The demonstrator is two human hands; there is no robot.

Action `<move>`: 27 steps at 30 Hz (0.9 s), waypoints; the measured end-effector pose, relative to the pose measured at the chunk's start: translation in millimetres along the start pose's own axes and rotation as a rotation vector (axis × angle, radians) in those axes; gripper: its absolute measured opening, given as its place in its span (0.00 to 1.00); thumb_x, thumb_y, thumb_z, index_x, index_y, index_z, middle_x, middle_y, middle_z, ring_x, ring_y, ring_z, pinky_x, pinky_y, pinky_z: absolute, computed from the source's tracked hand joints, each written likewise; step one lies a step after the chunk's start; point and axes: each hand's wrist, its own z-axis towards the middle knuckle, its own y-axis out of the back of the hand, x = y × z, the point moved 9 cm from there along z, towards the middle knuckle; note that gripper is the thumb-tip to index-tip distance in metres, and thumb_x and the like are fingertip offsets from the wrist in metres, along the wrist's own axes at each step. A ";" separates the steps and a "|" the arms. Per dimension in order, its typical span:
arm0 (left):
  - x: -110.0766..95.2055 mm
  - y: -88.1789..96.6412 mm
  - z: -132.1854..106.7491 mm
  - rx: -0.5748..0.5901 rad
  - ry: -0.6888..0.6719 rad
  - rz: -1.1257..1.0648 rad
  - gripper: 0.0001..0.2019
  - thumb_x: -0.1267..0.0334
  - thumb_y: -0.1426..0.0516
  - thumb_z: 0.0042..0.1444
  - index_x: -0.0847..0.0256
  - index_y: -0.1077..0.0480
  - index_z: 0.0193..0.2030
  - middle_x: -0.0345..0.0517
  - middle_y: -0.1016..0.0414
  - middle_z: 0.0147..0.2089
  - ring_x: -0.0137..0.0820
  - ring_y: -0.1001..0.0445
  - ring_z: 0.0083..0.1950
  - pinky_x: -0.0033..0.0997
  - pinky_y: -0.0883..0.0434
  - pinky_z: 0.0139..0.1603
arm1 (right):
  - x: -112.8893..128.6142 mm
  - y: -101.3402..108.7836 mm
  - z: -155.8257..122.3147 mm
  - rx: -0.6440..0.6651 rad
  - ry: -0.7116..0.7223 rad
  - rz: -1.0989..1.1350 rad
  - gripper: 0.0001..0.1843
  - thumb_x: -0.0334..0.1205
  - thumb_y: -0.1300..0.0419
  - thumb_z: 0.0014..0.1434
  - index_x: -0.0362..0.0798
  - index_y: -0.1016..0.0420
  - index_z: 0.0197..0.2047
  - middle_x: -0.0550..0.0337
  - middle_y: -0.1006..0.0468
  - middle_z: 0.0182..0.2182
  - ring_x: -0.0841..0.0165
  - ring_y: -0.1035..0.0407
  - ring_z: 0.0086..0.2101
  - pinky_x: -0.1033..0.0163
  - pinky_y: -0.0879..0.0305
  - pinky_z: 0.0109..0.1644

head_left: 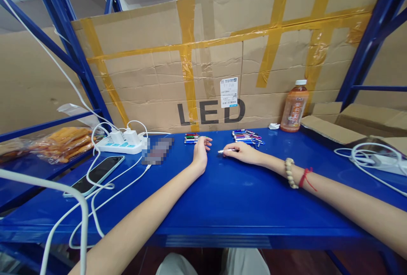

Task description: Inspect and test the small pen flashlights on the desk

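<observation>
My right hand (242,153) rests low over the blue tabletop, thumb and fingers pinched on a slim pen (220,152) whose silver end points left. The fingers cover part of it. A pile of slim pens (243,135) in blue, silver and purple lies just behind this hand. To the left, my left hand (201,154) stands on its edge on the table with its fingers loosely extended, holding nothing. Close behind its fingertips lies a smaller row of pens (191,138) in red, green and blue.
At left are a white power strip (119,144) with plugs, loose white cables, a phone (98,175) and a bagged orange item (65,141). A drink bottle (294,107), crumpled tissue (274,126) and opened carton (372,118) stand right. A big cardboard sheet (152,84) backs the table.
</observation>
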 end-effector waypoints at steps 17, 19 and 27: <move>0.2 -0.3 0.3 -0.001 0.005 -0.009 0.14 0.59 0.55 0.49 0.63 0.33 0.27 0.44 0.33 0.30 0.25 0.38 0.29 0.24 0.41 0.29 | 6.1 0.5 -1.2 0.000 0.007 -0.010 0.26 0.58 0.52 0.57 0.43 0.27 0.32 0.59 0.27 0.27 0.70 0.37 0.29 0.65 0.43 0.34; 0.3 -0.2 0.3 -0.002 0.008 -0.013 0.14 0.59 0.55 0.49 0.63 0.33 0.27 0.44 0.33 0.31 0.25 0.38 0.29 0.24 0.41 0.29 | 4.9 0.1 -0.8 0.003 0.003 -0.013 0.26 0.58 0.52 0.57 0.43 0.27 0.31 0.59 0.27 0.27 0.70 0.37 0.28 0.66 0.43 0.34; -1.0 -0.2 -0.9 -0.003 0.003 -0.012 0.14 0.60 0.56 0.50 0.63 0.33 0.27 0.44 0.33 0.30 0.25 0.38 0.28 0.24 0.41 0.30 | 2.6 -0.9 -0.7 0.012 0.004 -0.015 0.25 0.56 0.52 0.58 0.43 0.27 0.32 0.58 0.27 0.28 0.70 0.36 0.30 0.65 0.42 0.36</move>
